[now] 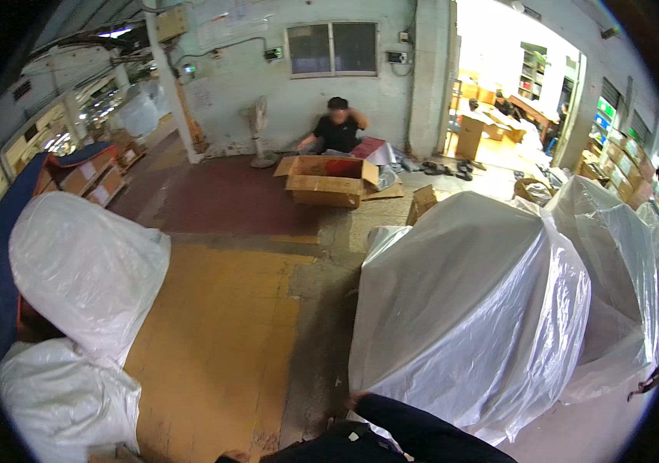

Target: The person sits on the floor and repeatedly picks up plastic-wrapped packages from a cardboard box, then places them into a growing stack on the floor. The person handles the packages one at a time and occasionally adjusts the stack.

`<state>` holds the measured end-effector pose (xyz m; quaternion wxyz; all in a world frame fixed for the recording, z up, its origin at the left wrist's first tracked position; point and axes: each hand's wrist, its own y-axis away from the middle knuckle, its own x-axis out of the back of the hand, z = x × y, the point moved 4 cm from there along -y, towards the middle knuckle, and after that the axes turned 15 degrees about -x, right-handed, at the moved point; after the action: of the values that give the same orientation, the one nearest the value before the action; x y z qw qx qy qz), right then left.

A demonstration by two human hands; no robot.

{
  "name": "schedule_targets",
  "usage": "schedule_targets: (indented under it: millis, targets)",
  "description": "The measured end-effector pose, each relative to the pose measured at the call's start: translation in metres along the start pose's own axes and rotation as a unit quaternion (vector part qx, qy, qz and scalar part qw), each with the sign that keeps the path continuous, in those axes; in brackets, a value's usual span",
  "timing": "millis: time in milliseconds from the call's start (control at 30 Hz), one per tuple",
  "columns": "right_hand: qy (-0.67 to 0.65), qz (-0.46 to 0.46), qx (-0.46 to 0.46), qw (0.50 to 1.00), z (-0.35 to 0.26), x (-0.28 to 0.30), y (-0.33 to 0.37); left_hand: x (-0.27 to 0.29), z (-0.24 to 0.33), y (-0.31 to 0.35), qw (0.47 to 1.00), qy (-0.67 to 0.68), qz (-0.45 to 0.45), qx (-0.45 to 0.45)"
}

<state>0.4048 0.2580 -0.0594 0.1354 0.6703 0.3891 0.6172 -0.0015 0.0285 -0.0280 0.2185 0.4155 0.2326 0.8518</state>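
My right arm, in a dark sleeve (422,428), crosses the lower edge and slants up to the left. Only a sliver of my right hand (357,400) shows past the cuff, beside the lower corner of a large stack under a translucent plastic sheet (468,301). Its fingers are hidden, and I cannot tell whether it touches the sheet. At the bottom edge a small part of what looks like my left hand (235,457) appears over the yellow floor (213,332); its fingers cannot be made out.
White plastic-covered piles (86,270) line the left side. Another wrapped stack (607,270) stands at right. Ahead, a person in black (337,131) sits behind an open cardboard box (325,189), near a standing fan (260,131). Shoes (453,167) lie by a bright doorway.
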Motion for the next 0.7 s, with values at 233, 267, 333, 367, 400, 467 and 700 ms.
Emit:
schedule_targets:
  millis: [233,267,333,367,400,467,700]
  targets:
    - [-0.33,0.185,-0.056,0.924,0.017,0.264,-0.057,0.128,-0.02,-0.126,0.97,0.189,0.026,0.149]
    - [-0.338,0.202,-0.093,0.915,0.05,0.258,-0.075,0.14,-0.013,-0.168,0.973,0.189,0.004,0.131]
    - [-0.357,0.196,-0.164,0.899,0.112,0.236,-0.1,0.171,-0.014,-0.237,0.978,0.179,-0.029,0.105]
    - [-0.374,0.173,-0.196,0.89,0.13,0.224,-0.103,0.196,-0.022,-0.264,0.98,0.167,-0.037,0.096]
    - [-0.371,0.152,-0.268,0.876,0.141,0.204,-0.098,0.225,-0.031,-0.294,0.984,0.151,-0.043,0.084]
    - [-0.318,-0.04,-0.506,0.8,0.163,0.121,-0.07,0.284,-0.041,-0.37,0.994,0.091,-0.055,0.02]
    - [-0.507,-0.104,-0.577,0.631,0.146,0.042,-0.022,0.517,0.194,-0.667,0.962,0.186,0.086,-0.181]
